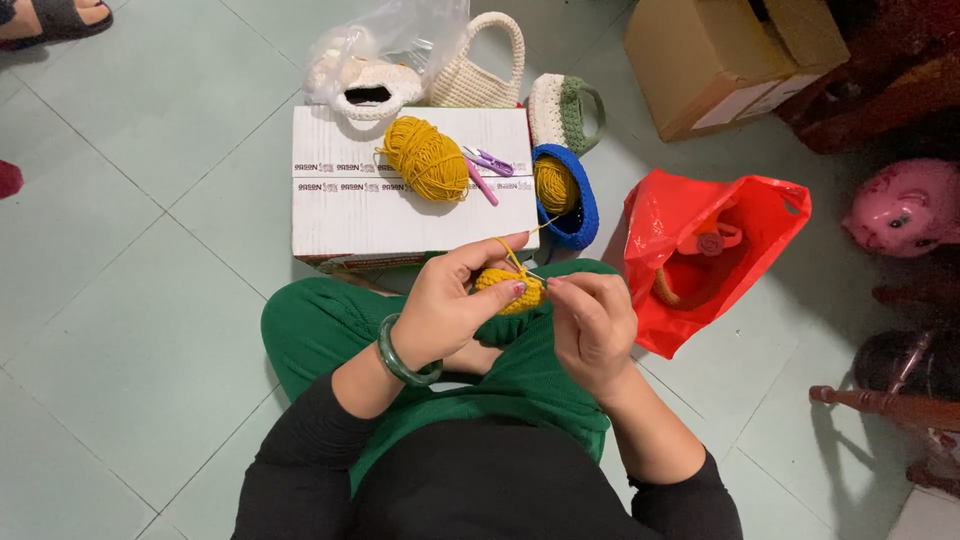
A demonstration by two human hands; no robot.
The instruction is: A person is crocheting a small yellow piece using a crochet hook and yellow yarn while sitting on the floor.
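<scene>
My left hand (pixel 452 300), with a green bangle on its wrist, pinches a small yellow crocheted piece (pixel 510 290) over my lap. A yellow strand runs up from it over my forefinger. My right hand (pixel 592 322) is closed just right of the piece, its fingertips touching the edge; whatever thin tool it holds is hidden. On the white cardboard box (pixel 340 215) in front of me lie a ball of yellow yarn (pixel 427 158), a pink crochet hook (pixel 482 185) and small purple snips (pixel 490 160).
A blue crocheted basket (pixel 578 215) with yellow yarn inside sits right of the box. Cream crocheted bags (pixel 478 75), a green-and-cream one (pixel 565 110) and a clear plastic bag lie behind. A red plastic bag (pixel 700 250), a brown carton (pixel 720 60), a pink piggy bank (pixel 905 210) and dark wooden furniture stand right.
</scene>
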